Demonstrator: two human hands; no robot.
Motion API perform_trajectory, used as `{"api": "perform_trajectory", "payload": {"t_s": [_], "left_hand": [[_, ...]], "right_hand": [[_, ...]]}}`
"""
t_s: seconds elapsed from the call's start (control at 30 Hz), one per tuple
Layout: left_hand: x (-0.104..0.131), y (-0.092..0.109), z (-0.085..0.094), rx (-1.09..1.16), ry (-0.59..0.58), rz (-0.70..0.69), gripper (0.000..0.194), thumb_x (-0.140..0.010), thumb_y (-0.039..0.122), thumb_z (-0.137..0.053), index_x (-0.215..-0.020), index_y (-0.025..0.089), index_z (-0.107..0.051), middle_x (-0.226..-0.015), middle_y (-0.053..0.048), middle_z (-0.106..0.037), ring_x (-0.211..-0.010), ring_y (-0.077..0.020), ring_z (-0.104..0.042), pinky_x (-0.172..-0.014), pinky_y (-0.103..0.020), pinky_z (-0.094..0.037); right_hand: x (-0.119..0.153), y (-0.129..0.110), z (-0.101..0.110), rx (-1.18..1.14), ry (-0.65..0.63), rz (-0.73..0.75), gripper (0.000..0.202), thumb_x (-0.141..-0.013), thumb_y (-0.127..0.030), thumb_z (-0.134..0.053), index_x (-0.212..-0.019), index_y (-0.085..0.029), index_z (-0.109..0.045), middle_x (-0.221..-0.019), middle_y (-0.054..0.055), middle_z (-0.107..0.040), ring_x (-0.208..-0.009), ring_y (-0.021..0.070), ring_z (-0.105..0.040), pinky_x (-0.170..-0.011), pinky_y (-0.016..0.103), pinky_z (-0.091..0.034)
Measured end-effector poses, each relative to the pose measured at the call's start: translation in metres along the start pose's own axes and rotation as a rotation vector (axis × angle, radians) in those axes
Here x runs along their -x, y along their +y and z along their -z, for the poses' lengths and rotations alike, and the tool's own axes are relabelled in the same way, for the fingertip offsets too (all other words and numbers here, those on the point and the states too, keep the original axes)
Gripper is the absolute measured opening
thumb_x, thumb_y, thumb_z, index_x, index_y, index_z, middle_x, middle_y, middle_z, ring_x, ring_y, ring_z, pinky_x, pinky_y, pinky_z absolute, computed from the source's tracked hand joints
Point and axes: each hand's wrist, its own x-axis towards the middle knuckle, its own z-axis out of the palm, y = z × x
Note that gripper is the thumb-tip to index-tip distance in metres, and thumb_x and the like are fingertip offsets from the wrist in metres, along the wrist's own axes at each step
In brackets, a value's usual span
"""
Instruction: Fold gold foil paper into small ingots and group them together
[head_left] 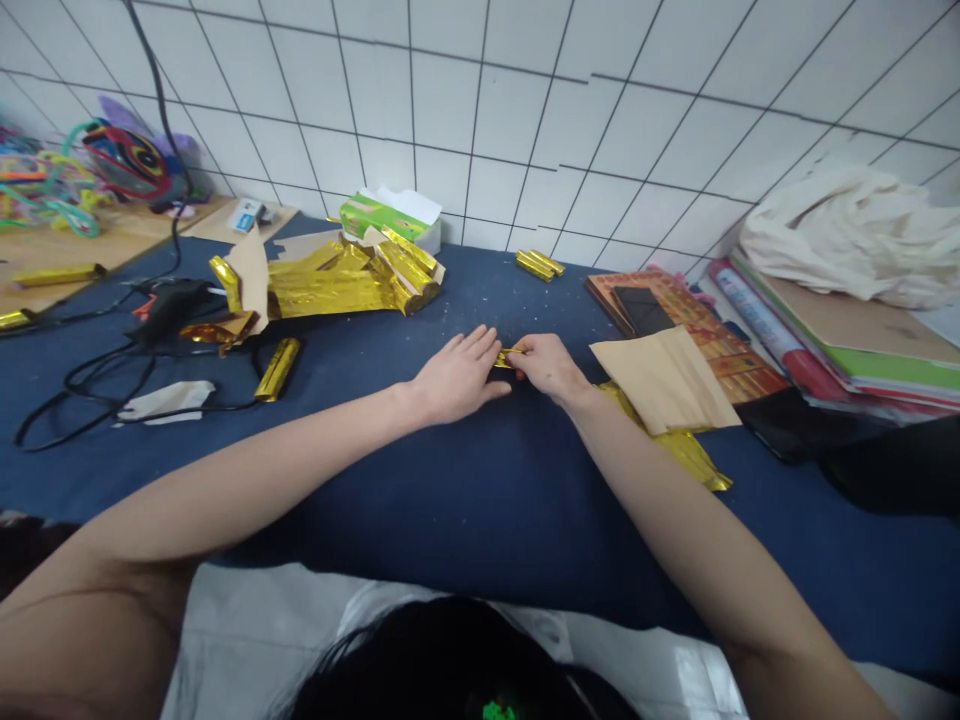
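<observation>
Both my hands meet near the middle of the blue cloth-covered table (465, 500). My left hand (459, 378) lies palm down with fingers stretched, its fingertips on a small folded piece of gold foil paper (508, 356). My right hand (549, 365) pinches the same gold piece from the right side. Most of the piece is hidden between the fingers. Under my right forearm lie a tan paper sheet (664, 380) and a crumpled gold foil sheet (694, 452).
A heap of gold foil sheets and rolled gold pieces (352, 280) sits at the back left, with a loose gold roll (277, 368), a black glue gun (174, 300) and cables. Two gold rolls (538, 264) lie by the tiled wall. Books and white cloth (847, 235) crowd the right.
</observation>
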Motion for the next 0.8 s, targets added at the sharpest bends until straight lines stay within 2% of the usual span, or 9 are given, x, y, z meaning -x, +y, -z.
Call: {"api": "perform_trajectory", "payload": {"t_s": [0.13,0.27,0.33,0.4,0.47,0.5,0.6,0.7,0.8], "left_hand": [[0.021,0.012,-0.003,-0.022,-0.126,-0.021,0.089,-0.080,0.066,-0.033,-0.139,0.000,-0.019,-0.146,-0.021,-0.014,-0.136,-0.0296,-0.010,-0.108,-0.043,-0.017],[0.029,0.015,-0.006,-0.033,-0.155,-0.017,0.094,-0.079,0.069,-0.029,-0.140,-0.001,-0.014,-0.146,-0.022,-0.010,-0.136,-0.0303,-0.007,-0.109,-0.043,-0.014],[0.029,0.014,-0.007,-0.031,-0.161,-0.019,0.094,-0.079,0.069,-0.027,-0.140,-0.001,-0.014,-0.147,-0.021,-0.009,-0.136,-0.0302,-0.007,-0.109,-0.043,-0.013],[0.028,0.014,-0.008,-0.029,-0.160,-0.021,0.094,-0.079,0.070,-0.026,-0.139,-0.001,-0.016,-0.147,-0.021,-0.010,-0.136,-0.0301,-0.007,-0.109,-0.043,-0.013],[0.027,0.014,-0.008,-0.031,-0.154,-0.020,0.095,-0.078,0.070,-0.026,-0.139,-0.001,-0.017,-0.147,-0.022,-0.010,-0.136,-0.0304,-0.007,-0.109,-0.043,-0.013],[0.027,0.014,-0.009,-0.032,-0.152,-0.019,0.095,-0.078,0.070,-0.026,-0.139,-0.002,-0.017,-0.146,-0.022,-0.011,-0.136,-0.0306,-0.007,-0.109,-0.044,-0.012],[0.026,0.014,-0.009,-0.021,-0.153,-0.026,0.095,-0.078,0.071,-0.026,-0.140,0.000,-0.016,-0.147,-0.021,-0.011,-0.136,-0.0310,-0.006,-0.109,-0.044,-0.011],[0.027,0.014,-0.009,-0.009,-0.161,-0.031,0.095,-0.078,0.071,-0.026,-0.141,0.001,-0.013,-0.147,-0.020,-0.011,-0.136,-0.0304,-0.006,-0.109,-0.043,-0.012],[0.028,0.012,-0.009,-0.016,-0.160,-0.039,0.094,-0.079,0.071,-0.024,-0.140,0.001,-0.013,-0.147,-0.020,-0.011,-0.137,-0.0296,-0.007,-0.109,-0.043,-0.012]], "right_hand": [[0.004,-0.001,0.003,0.040,-0.077,0.026,0.016,-0.071,-0.028,-0.056,-0.066,-0.015,-0.063,-0.046,-0.003,-0.055,-0.044,0.0084,-0.046,-0.045,0.021,-0.033],[0.007,-0.006,0.004,0.119,-0.092,0.027,0.015,-0.072,-0.029,-0.057,-0.066,-0.016,-0.063,-0.049,-0.001,-0.057,-0.048,0.0107,-0.050,-0.049,0.022,-0.035],[0.013,-0.009,0.005,0.222,-0.039,0.025,0.015,-0.072,-0.031,-0.058,-0.075,-0.017,-0.064,-0.057,0.001,-0.061,-0.056,0.0146,-0.056,-0.054,0.025,-0.039],[0.022,-0.013,0.004,0.394,0.084,0.061,0.022,-0.075,-0.033,-0.057,-0.088,-0.018,-0.063,-0.073,0.005,-0.066,-0.071,0.0203,-0.060,-0.062,0.030,-0.043],[0.034,-0.017,0.001,0.525,0.208,0.181,0.025,-0.083,-0.031,-0.047,-0.098,-0.017,-0.062,-0.091,0.009,-0.067,-0.089,0.0241,-0.060,-0.073,0.035,-0.044],[0.040,-0.019,-0.001,0.546,0.219,0.280,0.029,-0.086,-0.030,-0.041,-0.102,-0.016,-0.061,-0.101,0.011,-0.066,-0.099,0.0246,-0.057,-0.081,0.037,-0.043],[0.055,-0.021,-0.007,0.555,0.047,0.513,0.046,-0.092,-0.036,-0.026,-0.122,-0.011,-0.051,-0.129,0.012,-0.051,-0.125,0.0246,-0.039,-0.102,0.044,-0.027],[0.062,-0.015,-0.009,0.563,-0.151,0.512,0.068,-0.090,-0.053,-0.021,-0.137,-0.005,-0.029,-0.143,0.015,-0.030,-0.134,0.0261,-0.023,-0.106,0.049,-0.018],[0.063,-0.004,-0.006,0.589,-0.225,0.468,0.078,-0.086,-0.061,-0.018,-0.140,-0.006,-0.020,-0.147,0.015,-0.020,-0.136,0.0250,-0.014,-0.108,0.050,-0.014]]}}
